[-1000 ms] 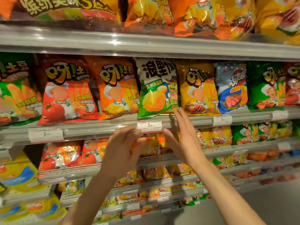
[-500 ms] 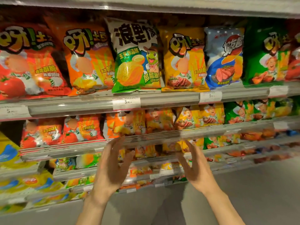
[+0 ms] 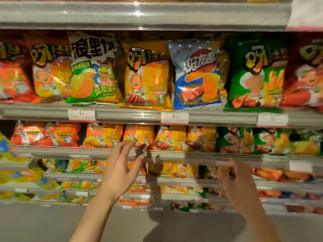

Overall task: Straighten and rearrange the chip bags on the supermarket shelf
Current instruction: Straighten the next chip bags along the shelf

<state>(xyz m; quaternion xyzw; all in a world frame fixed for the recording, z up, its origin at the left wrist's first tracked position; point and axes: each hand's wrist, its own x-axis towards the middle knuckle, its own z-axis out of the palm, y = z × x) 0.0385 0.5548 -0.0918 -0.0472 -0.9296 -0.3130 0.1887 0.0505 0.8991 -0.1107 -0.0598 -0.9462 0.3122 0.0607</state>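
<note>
A row of chip bags stands on the upper shelf (image 3: 127,117): an orange bag (image 3: 50,74), a white-and-green bag (image 3: 92,70) leaning over its neighbours, a yellow bag (image 3: 148,75), a blue-and-silver bag (image 3: 197,75) and a green bag (image 3: 257,75). Smaller bags fill the shelf below (image 3: 167,154). My left hand (image 3: 120,170) is raised in front of that lower shelf, fingers spread, holding nothing. My right hand (image 3: 239,187) hovers lower right, blurred, fingers apart and empty. Neither hand touches a bag.
Price tags (image 3: 81,114) (image 3: 174,117) hang on the shelf rail. More shelves of small bags (image 3: 174,172) run beneath. Red bags sit at the far left (image 3: 14,79) and far right (image 3: 304,81). Grey floor (image 3: 43,222) lies below.
Both hands dropped from the white-and-green bag and its shelf rail down to the lower shelves. The view has shifted right and closer to the shelves.
</note>
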